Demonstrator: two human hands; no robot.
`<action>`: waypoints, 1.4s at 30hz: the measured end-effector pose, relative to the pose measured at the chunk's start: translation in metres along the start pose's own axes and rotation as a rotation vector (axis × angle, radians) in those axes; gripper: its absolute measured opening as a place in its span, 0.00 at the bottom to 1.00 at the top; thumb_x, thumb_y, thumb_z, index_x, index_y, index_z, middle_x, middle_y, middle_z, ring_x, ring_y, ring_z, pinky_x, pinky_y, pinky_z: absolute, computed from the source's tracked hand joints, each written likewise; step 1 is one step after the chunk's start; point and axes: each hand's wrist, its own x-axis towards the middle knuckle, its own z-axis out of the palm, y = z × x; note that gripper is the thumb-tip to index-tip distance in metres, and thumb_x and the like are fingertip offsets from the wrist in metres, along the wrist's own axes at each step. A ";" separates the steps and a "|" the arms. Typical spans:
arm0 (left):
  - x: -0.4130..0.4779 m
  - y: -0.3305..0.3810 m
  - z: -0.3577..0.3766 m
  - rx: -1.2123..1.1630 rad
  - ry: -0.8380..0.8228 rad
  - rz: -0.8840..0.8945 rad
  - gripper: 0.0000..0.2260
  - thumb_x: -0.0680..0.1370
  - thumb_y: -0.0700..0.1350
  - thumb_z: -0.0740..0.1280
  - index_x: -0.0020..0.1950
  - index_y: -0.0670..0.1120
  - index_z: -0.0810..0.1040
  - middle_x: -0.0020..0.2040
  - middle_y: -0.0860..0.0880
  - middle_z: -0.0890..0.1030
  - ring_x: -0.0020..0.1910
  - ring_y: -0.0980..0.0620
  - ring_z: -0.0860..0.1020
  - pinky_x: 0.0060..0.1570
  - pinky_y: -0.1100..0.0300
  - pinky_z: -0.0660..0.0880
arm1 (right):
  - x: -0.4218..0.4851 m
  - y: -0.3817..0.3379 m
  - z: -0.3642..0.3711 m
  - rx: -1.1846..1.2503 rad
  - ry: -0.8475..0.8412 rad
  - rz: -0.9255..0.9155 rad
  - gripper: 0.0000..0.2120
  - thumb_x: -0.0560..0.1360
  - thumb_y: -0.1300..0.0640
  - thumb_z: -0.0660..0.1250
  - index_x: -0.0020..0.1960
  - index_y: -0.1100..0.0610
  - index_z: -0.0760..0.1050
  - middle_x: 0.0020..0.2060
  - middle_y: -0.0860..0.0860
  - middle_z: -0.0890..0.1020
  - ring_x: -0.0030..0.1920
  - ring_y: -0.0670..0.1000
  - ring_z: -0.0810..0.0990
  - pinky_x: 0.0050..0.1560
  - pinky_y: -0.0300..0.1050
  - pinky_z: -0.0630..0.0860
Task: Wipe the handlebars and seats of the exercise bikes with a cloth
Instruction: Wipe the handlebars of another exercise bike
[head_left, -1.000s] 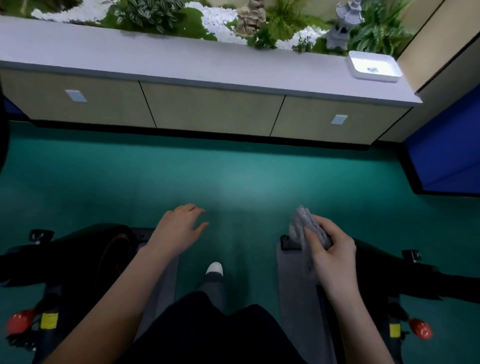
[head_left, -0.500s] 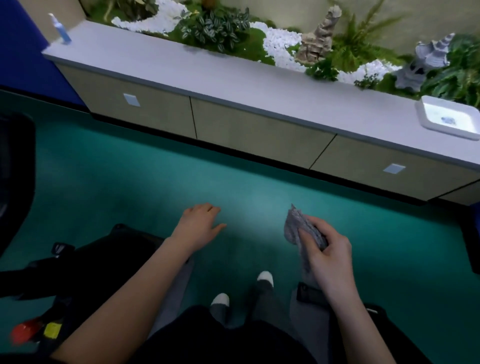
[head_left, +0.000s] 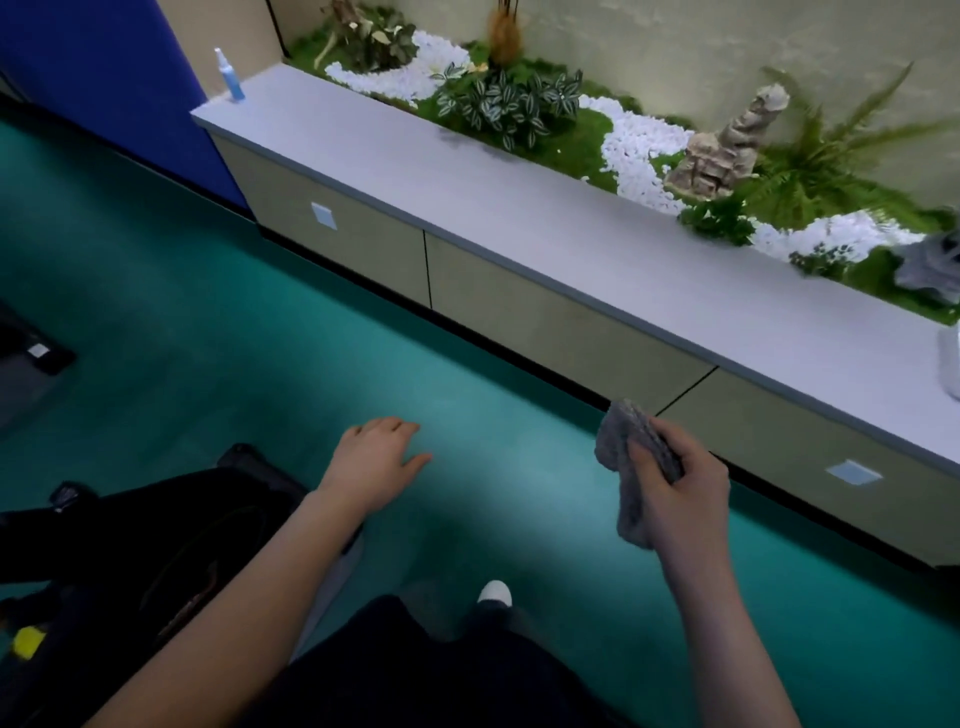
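My right hand (head_left: 680, 483) grips a crumpled grey cloth (head_left: 631, 467), held in the air above the teal floor. My left hand (head_left: 376, 460) hovers palm down with relaxed fingers and holds nothing. A black exercise bike (head_left: 130, 545) fills the lower left, just under and left of my left forearm; a yellow knob (head_left: 28, 642) shows on it. Its handlebars and seat are not in view. The other bike is out of view.
A long low cabinet with a grey top (head_left: 519, 208) runs diagonally across the back, with a planter of plants and white pebbles (head_left: 639, 145) behind it. A blue spray bottle (head_left: 228, 75) stands at its left end. My shoe (head_left: 494, 592) shows below.
The view has swung left; the right-hand bike has left the frame and the cabinet's left end with the spray bottle has appeared. Both hands keep their poses, the cloth still in my right hand.
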 end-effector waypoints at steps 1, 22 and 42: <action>0.003 0.002 -0.003 -0.012 0.010 -0.015 0.24 0.80 0.60 0.55 0.72 0.48 0.66 0.69 0.49 0.71 0.68 0.49 0.68 0.65 0.53 0.63 | 0.011 0.001 -0.001 0.001 -0.009 0.009 0.20 0.73 0.69 0.66 0.44 0.42 0.78 0.35 0.39 0.80 0.35 0.36 0.76 0.39 0.29 0.71; 0.188 -0.090 -0.094 -0.306 0.090 -0.316 0.24 0.80 0.59 0.57 0.71 0.48 0.67 0.69 0.49 0.71 0.67 0.47 0.70 0.63 0.53 0.68 | 0.234 -0.072 0.175 -0.084 -0.381 -0.161 0.14 0.73 0.70 0.65 0.49 0.53 0.80 0.38 0.41 0.81 0.35 0.32 0.76 0.36 0.24 0.69; 0.302 -0.246 -0.180 -0.527 0.217 -0.833 0.23 0.79 0.58 0.58 0.71 0.48 0.68 0.69 0.49 0.71 0.66 0.47 0.70 0.62 0.53 0.70 | 0.448 -0.166 0.448 -0.054 -0.871 -0.298 0.13 0.74 0.69 0.64 0.48 0.51 0.79 0.41 0.44 0.82 0.40 0.32 0.78 0.42 0.23 0.70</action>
